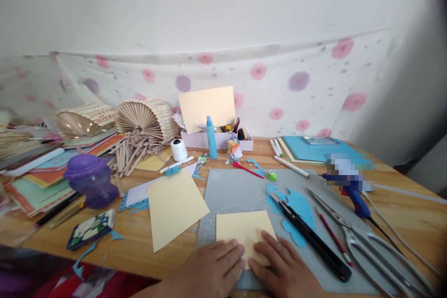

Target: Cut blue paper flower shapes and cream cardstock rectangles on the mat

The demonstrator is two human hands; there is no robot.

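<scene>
A small cream paper sheet [240,228] lies on the grey cutting mat [237,191] at the table's near edge. My left hand [209,267] rests flat on the sheet's near left corner, fingers stretched out. My right hand [279,265] lies flat on its near right corner, fingers stretched out and pressing down. Neither hand holds anything. A bigger cream sheet [174,207] lies just left of the mat.
A black craft knife [310,237], blue paper cut-outs [296,202], a red pen [331,235] and large scissors [370,247] lie right of my hands. A blue glue gun [352,191], blue glue bottle [211,138], purple cup [91,179] and stick piles [146,121] crowd the back.
</scene>
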